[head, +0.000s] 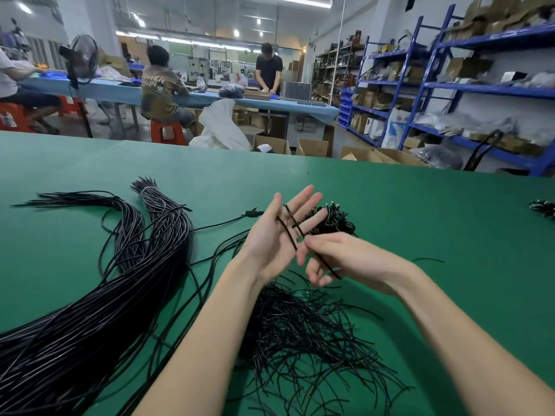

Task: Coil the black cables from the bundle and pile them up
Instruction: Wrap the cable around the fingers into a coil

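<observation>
Black cable [289, 232] being wound, centre of frame: a couple of turns cross the palm of the left hand [280, 235], which is raised palm-up with fingers straight and spread. Right hand [336, 259], just right of and below it, pinches the running part of the same cable between thumb and curled fingers, feeding it round. Cable tail trails left across the green table [420, 211] to a plug [252, 213] left of the left hand. Bundle [120, 280] of uncoiled cables fills left and lower left of frame, tied near its top end. Pile of coiled cables [333, 220] sits right behind the hands. Loose short black ties [306, 334] are heaped below the wrists, lower centre. Step looks like early coiling, few turns on. Next move likely needs more wraps round the left hand, keeping tension so the loops don't slip, then presumably a tie and a drop onto the pile.
</observation>
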